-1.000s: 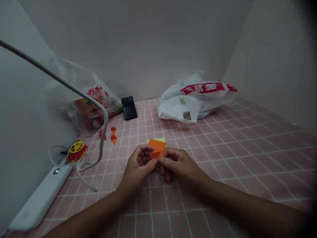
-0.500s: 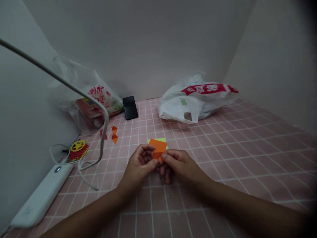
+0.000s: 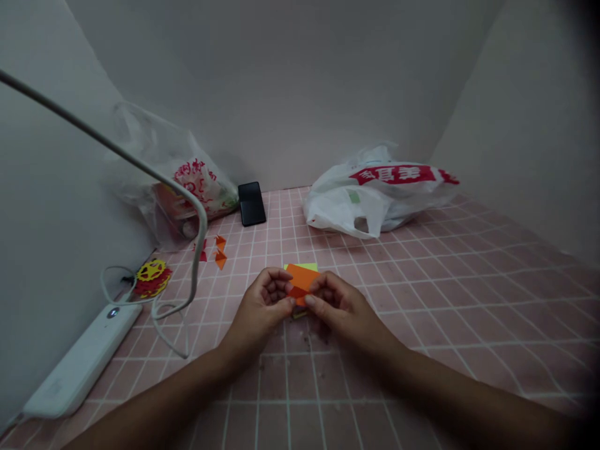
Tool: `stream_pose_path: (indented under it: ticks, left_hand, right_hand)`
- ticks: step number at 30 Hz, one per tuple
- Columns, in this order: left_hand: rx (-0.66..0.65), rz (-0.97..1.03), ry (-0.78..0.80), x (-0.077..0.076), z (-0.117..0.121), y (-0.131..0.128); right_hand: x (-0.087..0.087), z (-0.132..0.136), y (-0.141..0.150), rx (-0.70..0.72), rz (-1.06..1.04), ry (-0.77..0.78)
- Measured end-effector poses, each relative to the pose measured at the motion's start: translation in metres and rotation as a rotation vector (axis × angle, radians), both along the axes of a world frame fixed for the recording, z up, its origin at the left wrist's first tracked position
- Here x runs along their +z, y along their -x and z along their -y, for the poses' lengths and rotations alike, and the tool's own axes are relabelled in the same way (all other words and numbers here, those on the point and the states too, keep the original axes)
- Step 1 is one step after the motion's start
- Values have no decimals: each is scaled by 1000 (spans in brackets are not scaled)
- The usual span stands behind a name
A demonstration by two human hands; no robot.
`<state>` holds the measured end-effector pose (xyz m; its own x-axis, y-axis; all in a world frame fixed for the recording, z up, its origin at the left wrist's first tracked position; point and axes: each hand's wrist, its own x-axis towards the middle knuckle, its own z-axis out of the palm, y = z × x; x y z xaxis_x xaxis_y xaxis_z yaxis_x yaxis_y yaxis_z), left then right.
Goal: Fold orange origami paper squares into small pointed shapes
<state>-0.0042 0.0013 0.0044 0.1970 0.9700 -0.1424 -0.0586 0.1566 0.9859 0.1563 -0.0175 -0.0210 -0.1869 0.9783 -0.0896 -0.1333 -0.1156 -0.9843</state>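
Between my two hands is a small sheet of orange paper (image 3: 302, 279), its lower part folded up. My left hand (image 3: 267, 303) is closed on its left edge, thumb at the bottom fold. With thumb and fingers, my right hand (image 3: 340, 306) pinches the right side. Beneath and behind the sheet lies yellow-green paper (image 3: 309, 266), mostly hidden. To the left on the table rest two small folded orange paper pieces, one being an orange folded figure (image 3: 220, 259), beside a red paper piece (image 3: 202, 251).
A white power strip (image 3: 84, 362) with a cable (image 3: 199, 250) arching above it lies at left, near yellow and red gear-shaped pieces (image 3: 152, 275). Farther back are a clear plastic bag (image 3: 154, 144), a black phone (image 3: 252, 204) and a white plastic bag (image 3: 347, 206) on the tiled-pattern table (image 3: 422, 300).
My right hand's fingers have moved up along the right side of the orange paper, and those that were below it no longer show there. The whole view has shifted slightly.
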Motion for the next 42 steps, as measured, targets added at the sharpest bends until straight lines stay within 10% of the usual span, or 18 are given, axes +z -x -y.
stream_pose_path:
  ticks: [5,42]
  left_hand:
    - [-99,-44,-21,0,0,2]
    - [-66,10,93,-1,5,-1]
  right_hand:
    - [6,1,-3,0,287,-286]
    - [4,7,0,-29,217,-184]
